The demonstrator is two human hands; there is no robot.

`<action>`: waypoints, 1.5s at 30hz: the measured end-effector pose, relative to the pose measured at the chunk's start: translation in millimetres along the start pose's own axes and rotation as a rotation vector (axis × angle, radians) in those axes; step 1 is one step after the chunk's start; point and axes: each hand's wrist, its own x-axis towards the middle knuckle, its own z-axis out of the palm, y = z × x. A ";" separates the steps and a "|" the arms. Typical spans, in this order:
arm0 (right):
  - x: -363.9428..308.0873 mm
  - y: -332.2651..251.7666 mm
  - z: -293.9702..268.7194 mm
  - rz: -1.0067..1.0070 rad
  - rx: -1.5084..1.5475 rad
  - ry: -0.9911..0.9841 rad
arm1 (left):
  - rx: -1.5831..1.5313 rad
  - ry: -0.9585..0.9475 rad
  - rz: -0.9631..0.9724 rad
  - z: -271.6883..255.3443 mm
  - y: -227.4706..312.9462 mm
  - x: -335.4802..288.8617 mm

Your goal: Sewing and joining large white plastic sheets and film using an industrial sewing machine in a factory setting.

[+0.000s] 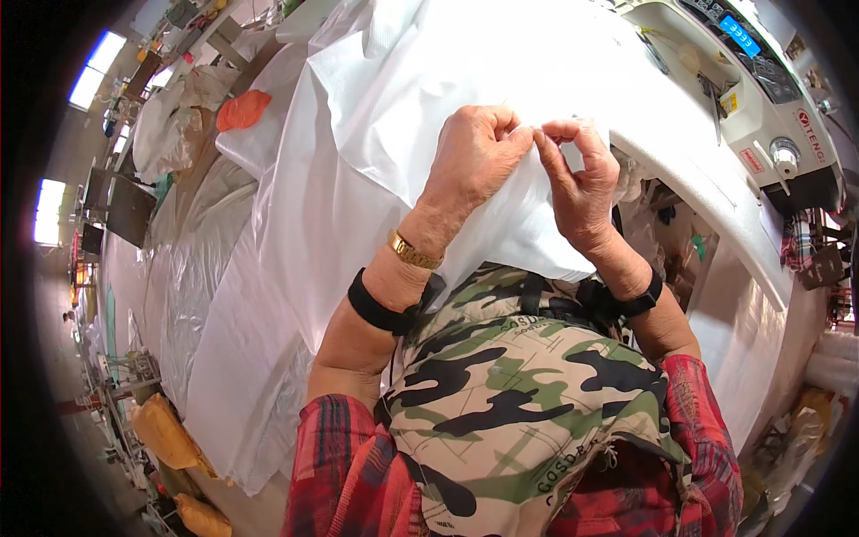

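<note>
Both hands meet over a large sheet of smooth white fabric (304,215), which spreads over the table and hangs in folds down to the lower left. My left hand (479,152) is closed in a pinch, thumb against the curled fingers. Its fingertips almost touch those of my right hand (582,174), where thumb and forefinger are pinched and the other fingers curl in. Whatever lies between the fingertips is too small to make out. White fabric lies directly behind and below both hands.
A white sewing machine (747,116) with a lit blue display stands at the right on a white table (707,192). An orange-red piece of cloth (243,110) lies at the left on the white material. Clear plastic sheeting (210,259) and brown-yellow bundles (168,431) are farther left.
</note>
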 end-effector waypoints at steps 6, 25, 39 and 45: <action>-0.8 2.8 0.6 -0.057 -0.038 -0.014 | -0.127 -0.048 -0.101 -0.8 0.5 1.2; -27.4 6.1 -58.8 -0.109 -0.393 -0.097 | -0.349 -0.066 -0.239 2.3 -9.0 0.1; -51.4 -26.3 -83.2 0.475 0.116 -0.490 | -0.103 -0.095 -0.067 -16.4 6.3 14.6; -17.2 -74.1 -49.2 0.339 0.198 -0.605 | 0.075 -0.169 0.118 -3.4 17.9 11.5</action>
